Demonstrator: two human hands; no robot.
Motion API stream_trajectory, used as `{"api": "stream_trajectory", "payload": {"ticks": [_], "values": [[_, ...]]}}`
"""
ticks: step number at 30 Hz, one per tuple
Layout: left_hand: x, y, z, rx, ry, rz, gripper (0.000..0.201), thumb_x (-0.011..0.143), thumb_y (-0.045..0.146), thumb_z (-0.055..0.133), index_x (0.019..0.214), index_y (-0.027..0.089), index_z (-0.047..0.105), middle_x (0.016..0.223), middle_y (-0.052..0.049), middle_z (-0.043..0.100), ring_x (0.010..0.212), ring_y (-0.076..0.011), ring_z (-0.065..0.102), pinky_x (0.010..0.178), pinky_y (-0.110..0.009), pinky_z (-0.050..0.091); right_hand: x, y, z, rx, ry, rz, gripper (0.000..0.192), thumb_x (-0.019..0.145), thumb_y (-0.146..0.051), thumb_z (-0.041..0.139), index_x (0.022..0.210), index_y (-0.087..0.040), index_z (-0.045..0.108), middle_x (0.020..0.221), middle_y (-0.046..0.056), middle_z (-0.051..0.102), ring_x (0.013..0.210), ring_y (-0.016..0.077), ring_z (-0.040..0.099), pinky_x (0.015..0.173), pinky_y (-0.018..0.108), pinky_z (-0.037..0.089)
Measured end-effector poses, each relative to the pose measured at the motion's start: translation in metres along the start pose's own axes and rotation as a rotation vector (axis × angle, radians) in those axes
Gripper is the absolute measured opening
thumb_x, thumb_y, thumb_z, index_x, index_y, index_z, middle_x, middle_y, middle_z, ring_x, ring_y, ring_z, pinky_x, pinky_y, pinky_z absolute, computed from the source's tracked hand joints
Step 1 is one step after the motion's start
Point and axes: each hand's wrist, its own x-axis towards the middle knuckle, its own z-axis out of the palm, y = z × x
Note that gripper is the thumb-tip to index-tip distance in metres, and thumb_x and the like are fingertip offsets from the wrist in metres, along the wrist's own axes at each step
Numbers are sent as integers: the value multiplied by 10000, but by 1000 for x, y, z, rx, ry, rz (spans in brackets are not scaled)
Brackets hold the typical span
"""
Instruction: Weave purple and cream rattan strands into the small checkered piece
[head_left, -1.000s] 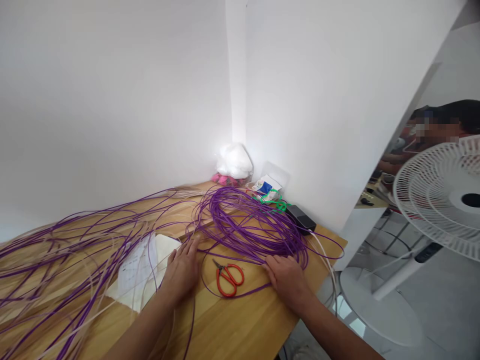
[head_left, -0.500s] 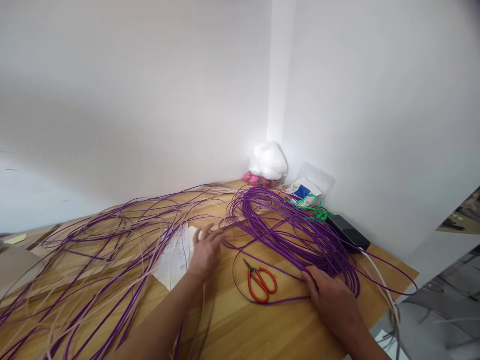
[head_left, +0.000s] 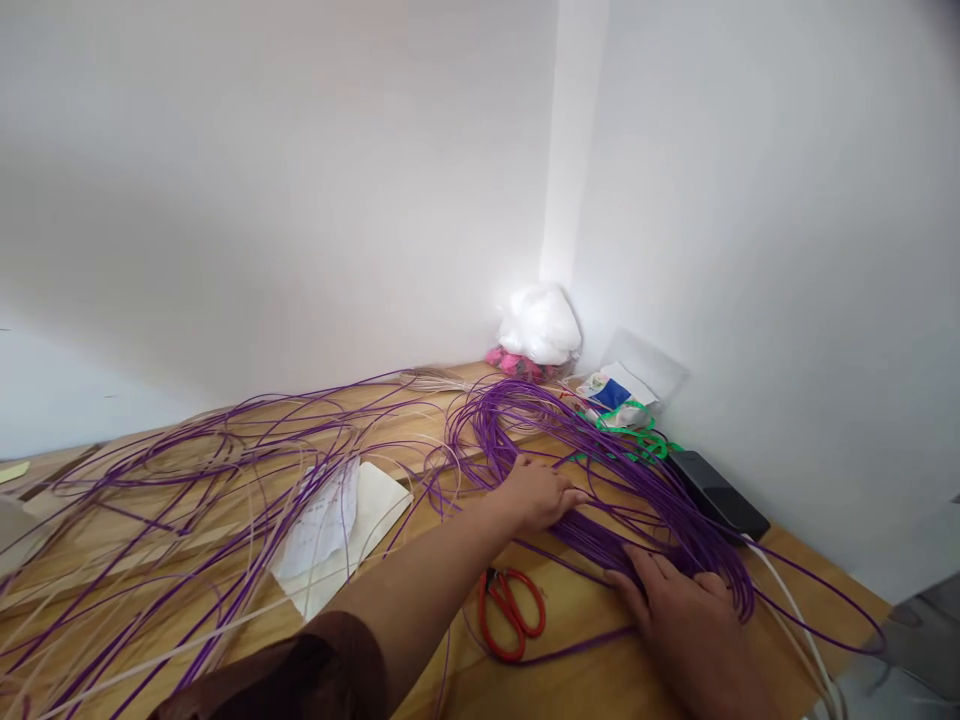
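Both hands sort the purple cord coil (head_left: 600,470) at the surface's (head_left: 570,680) far right: left hand (head_left: 536,495) and right hand (head_left: 686,610) press flat, fingers spread, grasping nothing; gathering strands likely comes next.

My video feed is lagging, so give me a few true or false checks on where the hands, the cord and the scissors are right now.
1. Both hands rest on the purple cord coil. True: left hand, right hand.
2. The red scissors are held in the right hand. False: they lie on the wooden table, untouched.
3. A black device lies by the right wall. True.
4. The white bag sits at the table's near edge. False: it is in the far corner.
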Motion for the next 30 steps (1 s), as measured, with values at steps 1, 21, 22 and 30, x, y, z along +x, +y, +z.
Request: {"api": "stream_trajectory", "payload": {"ticks": [1, 21, 22, 30], "values": [[6, -6, 1, 34, -1, -23, 542, 1004, 508, 239, 1006, 225, 701, 1007, -62, 722, 998, -252, 605, 940, -499, 381, 0, 2, 3, -17, -22, 9, 350, 1005, -414, 361, 951, -204, 636, 729, 38, 671, 536, 167, 536, 649, 352, 291], [51, -77, -65, -62, 244, -7, 227, 925, 232, 490, 945, 190, 712, 958, -30, 731, 1056, -193, 610, 937, -316, 457, -20, 14, 21, 135, -199, 119, 273, 985, -432, 372, 990, -226, 550, 813, 40, 698, 577, 205, 671, 523, 312, 462], [34, -75, -63, -145, 252, -43, 270, 953, 274, 448, 969, 175, 698, 920, -30, 728, 930, -160, 644, 839, -262, 488, -20, 14, 22, 139, -213, 140, 280, 982, -435, 373, 1019, -224, 555, 838, 52, 705, 575, 212, 676, 512, 315, 465], [-129, -47, 2, -338, 145, -297, 447, 854, 142, 514, 1292, 224, 556, 1259, -71, 617, 1109, -204, 586, 960, -330, 467, -10, 14, 14, 223, -213, 178, 302, 940, -425, 395, 938, -261, 648, 862, 74, 716, 482, 193, 618, 428, 287, 373]]}}
